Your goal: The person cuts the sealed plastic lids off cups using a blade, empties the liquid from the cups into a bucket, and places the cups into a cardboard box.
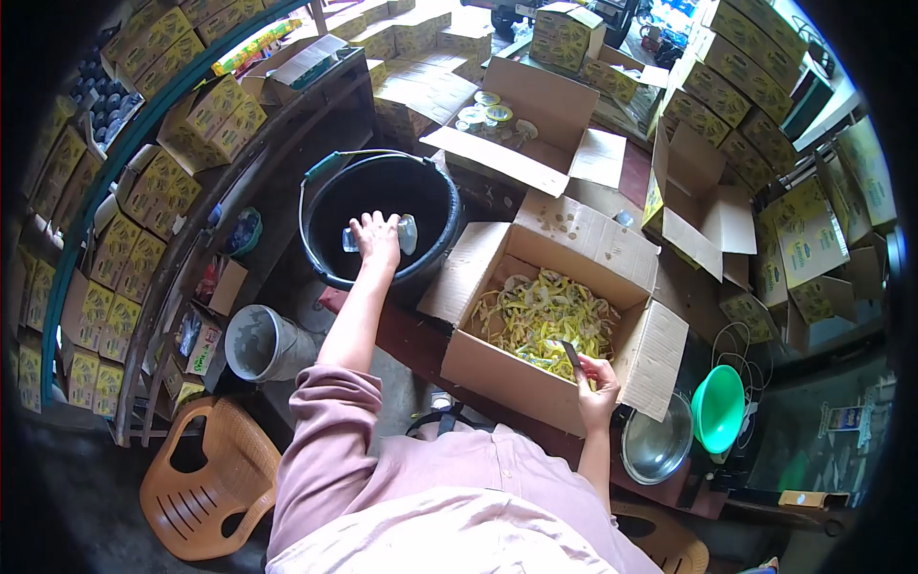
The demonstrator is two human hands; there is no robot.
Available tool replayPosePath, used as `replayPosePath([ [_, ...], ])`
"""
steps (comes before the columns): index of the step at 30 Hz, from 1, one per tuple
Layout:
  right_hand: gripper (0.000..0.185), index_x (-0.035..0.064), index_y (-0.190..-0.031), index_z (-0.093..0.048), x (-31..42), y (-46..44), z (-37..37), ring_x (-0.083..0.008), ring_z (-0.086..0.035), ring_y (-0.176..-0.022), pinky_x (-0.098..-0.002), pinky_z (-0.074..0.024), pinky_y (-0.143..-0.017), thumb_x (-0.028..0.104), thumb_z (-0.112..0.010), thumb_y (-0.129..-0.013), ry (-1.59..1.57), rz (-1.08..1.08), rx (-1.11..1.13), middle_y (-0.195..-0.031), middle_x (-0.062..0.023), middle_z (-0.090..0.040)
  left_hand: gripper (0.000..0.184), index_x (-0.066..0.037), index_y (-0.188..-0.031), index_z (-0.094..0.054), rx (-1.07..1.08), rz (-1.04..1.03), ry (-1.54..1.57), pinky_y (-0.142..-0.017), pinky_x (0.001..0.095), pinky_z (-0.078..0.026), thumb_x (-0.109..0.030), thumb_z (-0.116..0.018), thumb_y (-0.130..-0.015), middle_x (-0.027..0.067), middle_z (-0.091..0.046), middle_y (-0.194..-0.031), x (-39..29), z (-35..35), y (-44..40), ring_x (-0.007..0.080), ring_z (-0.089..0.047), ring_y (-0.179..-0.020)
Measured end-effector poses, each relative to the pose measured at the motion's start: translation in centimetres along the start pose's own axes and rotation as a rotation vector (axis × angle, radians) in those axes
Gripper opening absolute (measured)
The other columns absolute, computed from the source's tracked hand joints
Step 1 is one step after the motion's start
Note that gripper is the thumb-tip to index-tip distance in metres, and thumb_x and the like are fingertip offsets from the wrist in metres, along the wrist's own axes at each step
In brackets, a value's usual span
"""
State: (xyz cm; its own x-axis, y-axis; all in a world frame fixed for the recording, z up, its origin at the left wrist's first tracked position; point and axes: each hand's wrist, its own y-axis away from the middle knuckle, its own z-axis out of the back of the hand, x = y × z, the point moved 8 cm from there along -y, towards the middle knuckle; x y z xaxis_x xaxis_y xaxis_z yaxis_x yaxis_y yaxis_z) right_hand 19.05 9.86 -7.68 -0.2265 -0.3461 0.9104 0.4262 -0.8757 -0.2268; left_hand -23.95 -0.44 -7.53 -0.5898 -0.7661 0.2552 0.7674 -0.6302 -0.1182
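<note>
My left hand [378, 234] reaches over a black bucket [320, 206] with its fingers closed round what look like clear plastic containers [408, 235], which show on both sides of the hand. Their exact kind is hard to make out. My right hand [600, 383] grips a knife [572, 355] with a dark blade pointing up and left. It is at the near side of an open cardboard box [521, 368]. Inside that box lies a heap of thin yellow-green strips [545, 311] mixed with some pale, clear round pieces.
A second open carton [545, 105] with yellow-rimmed containers [498, 113] stands behind. To the right are a metal bowl [660, 450] and a green basin [719, 407]. A grey bucket [256, 342] and brown chair [215, 478] stand at left. Stacked yellow cartons [120, 249] line the shelves.
</note>
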Motion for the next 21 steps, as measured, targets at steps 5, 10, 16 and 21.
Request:
replayPosePath([
  [5,0.022,0.0039,-0.088,-0.064,-0.6,0.6,1.9,-0.0101,-0.055,-0.067,-0.0216,-0.0430,-0.059,-0.008,-0.060,-0.070,0.005,-0.009,-0.032,-0.076,-0.0044,-0.058,0.027,-0.022,-0.106,-0.055,-0.001,-0.010,-0.003,-0.092,0.0456,-0.024,-0.016,-0.052,-0.079,0.0057,-0.052,-0.102,-0.1,-0.3,0.1,0.0234,-0.045,-0.103],
  [10,0.024,0.0063,-0.095,-0.062,-3.0,1.3,2.4,-0.0068,-0.053,-0.066,-0.0202,-0.0438,-0.061,-0.005,-0.060,-0.074,-0.139,-0.155,-0.046,-0.076,-0.0004,-0.057,0.026,-0.021,-0.104,-0.056,-0.003,-0.007,0.006,-0.093,0.0459,-0.024,-0.016,-0.052,-0.079,0.0060,-0.052,-0.103,0.0,-0.2,0.1,0.0237,-0.045,-0.103],
  [16,0.026,0.0060,-0.098,-0.061,-2.1,1.6,2.5,-0.0056,-0.052,-0.066,-0.0194,-0.0434,-0.061,-0.005,-0.060,-0.074,-0.178,-0.224,-0.043,-0.076,0.0008,-0.057,0.025,-0.021,-0.102,-0.057,-0.043,-0.011,0.007,-0.093,0.0449,-0.024,-0.017,-0.054,-0.078,0.0052,-0.052,-0.100,-0.1,-0.2,0.1,0.0232,-0.045,-0.102],
  [21,0.026,0.0061,-0.097,-0.061,-2.0,1.8,1.8,-0.0052,-0.052,-0.066,-0.0186,-0.0432,-0.060,-0.004,-0.061,-0.074,-0.189,-0.222,-0.027,-0.076,0.0012,-0.057,0.024,-0.020,-0.101,-0.058,-0.047,-0.049,-0.030,-0.093,0.0444,-0.023,-0.016,-0.055,-0.077,0.0051,-0.052,-0.099,-0.4,-0.1,-0.1,0.0226,-0.045,-0.102],
])
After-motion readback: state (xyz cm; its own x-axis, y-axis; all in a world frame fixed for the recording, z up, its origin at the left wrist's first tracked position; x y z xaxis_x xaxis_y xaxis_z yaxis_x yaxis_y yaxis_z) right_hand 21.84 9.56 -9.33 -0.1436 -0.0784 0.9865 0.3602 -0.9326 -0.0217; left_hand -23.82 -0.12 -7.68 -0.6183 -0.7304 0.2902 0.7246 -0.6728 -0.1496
